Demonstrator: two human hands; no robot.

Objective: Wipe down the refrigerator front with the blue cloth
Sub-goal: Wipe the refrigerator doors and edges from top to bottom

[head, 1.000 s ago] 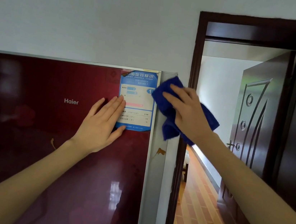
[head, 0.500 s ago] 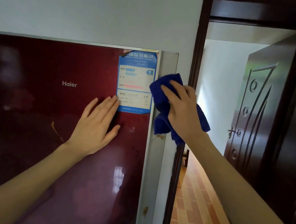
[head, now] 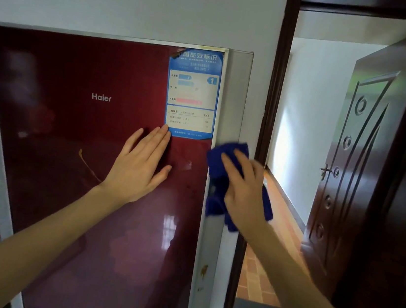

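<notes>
Pressing the blue cloth (head: 217,174) against the silver right edge of the Haier refrigerator (head: 70,131), I see my right hand (head: 245,195) spread over it, fingers straight and a little blurred. My left hand (head: 140,169) lies flat on the red door, fingers straight and together, fingertips touching the lower corner of the energy label (head: 192,93).

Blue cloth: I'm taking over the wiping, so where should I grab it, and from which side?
I'd pinch the loose folds hanging below the right hand, coming from below on the doorway side. The blue cloth's upper part is pressed flat against the refrigerator's silver edge under that hand, so only the drooping lower corner is free.
</notes>
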